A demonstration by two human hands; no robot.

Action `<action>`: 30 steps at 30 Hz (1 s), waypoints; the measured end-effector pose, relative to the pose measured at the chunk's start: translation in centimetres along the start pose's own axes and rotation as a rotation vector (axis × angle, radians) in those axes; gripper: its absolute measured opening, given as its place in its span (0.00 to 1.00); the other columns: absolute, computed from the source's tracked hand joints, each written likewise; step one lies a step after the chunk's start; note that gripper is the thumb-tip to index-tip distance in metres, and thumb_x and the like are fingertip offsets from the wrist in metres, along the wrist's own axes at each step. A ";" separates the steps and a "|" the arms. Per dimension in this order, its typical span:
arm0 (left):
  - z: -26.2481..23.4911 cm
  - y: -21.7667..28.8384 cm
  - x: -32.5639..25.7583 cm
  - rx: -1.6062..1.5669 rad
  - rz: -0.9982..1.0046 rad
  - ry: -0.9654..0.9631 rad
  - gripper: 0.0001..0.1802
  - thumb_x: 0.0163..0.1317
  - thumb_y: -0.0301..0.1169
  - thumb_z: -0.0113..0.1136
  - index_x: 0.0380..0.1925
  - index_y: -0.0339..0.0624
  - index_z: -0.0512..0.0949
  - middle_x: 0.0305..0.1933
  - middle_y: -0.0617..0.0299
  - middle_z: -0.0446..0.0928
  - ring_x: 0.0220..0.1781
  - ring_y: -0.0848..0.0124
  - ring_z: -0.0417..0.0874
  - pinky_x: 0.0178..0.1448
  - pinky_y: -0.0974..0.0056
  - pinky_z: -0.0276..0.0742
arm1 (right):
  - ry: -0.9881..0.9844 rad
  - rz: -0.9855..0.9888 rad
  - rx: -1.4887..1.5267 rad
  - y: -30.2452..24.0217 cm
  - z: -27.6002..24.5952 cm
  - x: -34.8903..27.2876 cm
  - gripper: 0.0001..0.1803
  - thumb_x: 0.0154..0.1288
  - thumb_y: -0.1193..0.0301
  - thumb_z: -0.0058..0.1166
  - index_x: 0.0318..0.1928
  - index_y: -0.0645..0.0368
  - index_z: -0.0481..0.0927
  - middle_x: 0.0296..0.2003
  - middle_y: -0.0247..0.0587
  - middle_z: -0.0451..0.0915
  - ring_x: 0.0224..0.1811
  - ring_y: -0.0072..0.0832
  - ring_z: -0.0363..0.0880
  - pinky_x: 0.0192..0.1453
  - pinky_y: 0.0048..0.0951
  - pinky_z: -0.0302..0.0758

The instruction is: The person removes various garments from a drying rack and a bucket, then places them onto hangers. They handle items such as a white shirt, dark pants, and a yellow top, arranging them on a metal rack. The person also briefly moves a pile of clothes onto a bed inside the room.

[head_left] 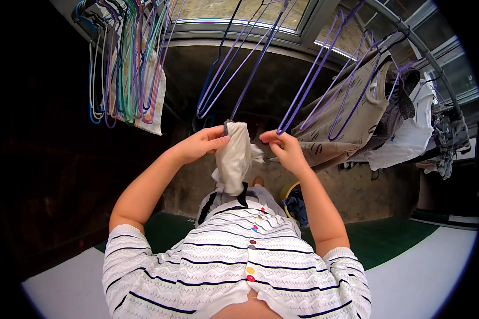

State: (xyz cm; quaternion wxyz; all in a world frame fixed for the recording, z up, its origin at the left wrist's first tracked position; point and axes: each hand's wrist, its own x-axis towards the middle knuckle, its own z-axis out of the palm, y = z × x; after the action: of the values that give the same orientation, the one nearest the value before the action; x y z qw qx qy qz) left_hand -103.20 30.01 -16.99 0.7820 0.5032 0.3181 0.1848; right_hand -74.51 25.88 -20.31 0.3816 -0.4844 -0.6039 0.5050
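Observation:
A white cloth garment (233, 159) with a dark edge at its top hangs in front of me. My left hand (206, 143) is closed on its upper left edge, thumb in front. The low corner of a dark blue hanger (250, 74) meets the garment's top; whether it goes inside is hidden. To the right, my right hand (286, 151) is held apart from the garment, index finger stretched toward it and thumb apart. The bottom corner of a purple hanger (306, 74) overlaps its knuckles; I see nothing gripped in it.
Many coloured hangers (130, 69) bunch at the upper left beside a pale cloth (155, 101). On the right, a grey-brown shirt (351, 106) and a white garment (410, 133) hang from a metal rail (428, 56). Below stands a yellow basin (286, 192) holding dark cloth.

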 end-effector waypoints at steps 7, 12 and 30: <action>3.9 -3.0 1.5 -0.797 0.106 -0.050 0.40 0.68 0.60 0.47 0.69 0.42 0.60 0.66 0.58 0.71 0.65 0.63 0.72 0.64 0.59 0.68 | -0.045 0.192 0.661 1.9 2.8 -1.9 0.10 0.66 0.82 0.42 0.41 0.66 0.79 0.44 0.41 0.80 0.49 0.30 0.80 0.60 0.32 0.76; 6.6 -3.1 1.9 -1.002 0.140 -0.298 0.41 0.67 0.56 0.50 0.71 0.41 0.57 0.70 0.58 0.66 0.69 0.65 0.69 0.69 0.58 0.65 | 0.001 0.016 -0.189 1.2 6.6 -1.8 0.16 0.64 0.73 0.50 0.51 0.67 0.79 0.47 0.51 0.83 0.52 0.36 0.80 0.57 0.36 0.74; 2.2 -8.5 -1.0 0.488 0.782 0.598 0.39 0.55 0.39 0.70 0.63 0.34 0.66 0.67 0.48 0.66 0.71 0.56 0.65 0.73 0.55 0.57 | -0.148 0.029 1.084 -3.0 -2.8 -4.0 0.36 0.68 0.65 0.48 0.74 0.55 0.54 0.70 0.45 0.62 0.72 0.43 0.62 0.72 0.48 0.63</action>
State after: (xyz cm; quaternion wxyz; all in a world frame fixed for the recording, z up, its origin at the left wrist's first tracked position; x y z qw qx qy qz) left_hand -102.66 24.30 -23.76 0.3911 0.6761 0.3495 0.5174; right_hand -71.48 22.60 -16.71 0.5262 -0.1900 -0.2756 0.7817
